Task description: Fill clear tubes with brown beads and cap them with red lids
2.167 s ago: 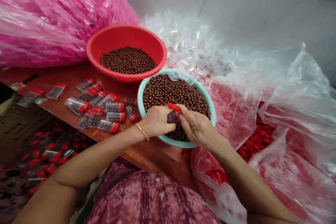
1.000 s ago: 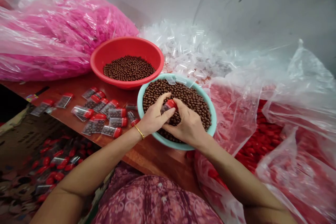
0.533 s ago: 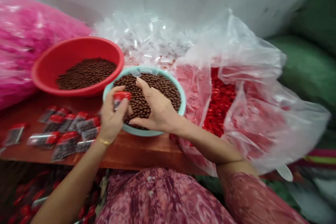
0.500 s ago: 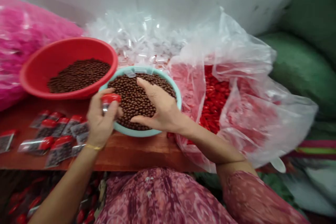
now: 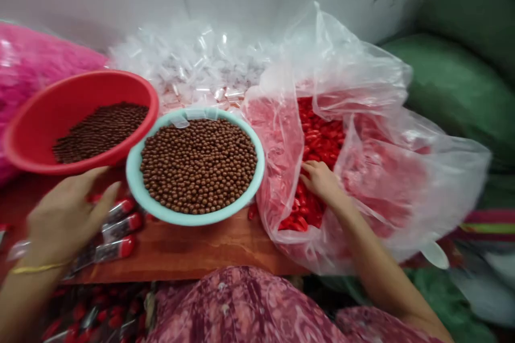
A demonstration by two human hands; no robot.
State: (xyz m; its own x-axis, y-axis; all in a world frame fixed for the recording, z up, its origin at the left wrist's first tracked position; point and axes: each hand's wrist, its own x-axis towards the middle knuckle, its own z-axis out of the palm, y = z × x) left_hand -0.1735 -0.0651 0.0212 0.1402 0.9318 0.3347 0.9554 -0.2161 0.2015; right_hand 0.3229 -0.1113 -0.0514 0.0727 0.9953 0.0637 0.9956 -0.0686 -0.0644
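Note:
At the left, my left hand [image 5: 70, 214] is over the small clear packs with red caps [image 5: 116, 228], filled with dark balls. Its thumb stands apart from the fingers, and no pack shows in its grasp; the palm side is hidden. My right hand [image 5: 319, 179] reaches into a clear plastic bag [image 5: 378, 171] of shiny red caps [image 5: 319, 139]. Its thumb and forefinger are slightly apart at the caps, with the other fingers partly hidden. Between my hands stands a light blue bowl [image 5: 134, 171] full of round brown balls [image 5: 201, 166].
A tilted red basin [image 5: 36, 155] with more brown balls sits behind my left hand. Clear empty packs [image 5: 193, 59] are heaped along the wall. A pink bag [image 5: 36, 59] is at far left, green sacks [image 5: 458, 86] at right. The red-brown tabletop [image 5: 193, 257] ends near my body.
My left hand has moved left from the bowl to the packs, and the red-capped pack it held is out of its visible grasp. My right hand has gone from above the bowl into the bag.

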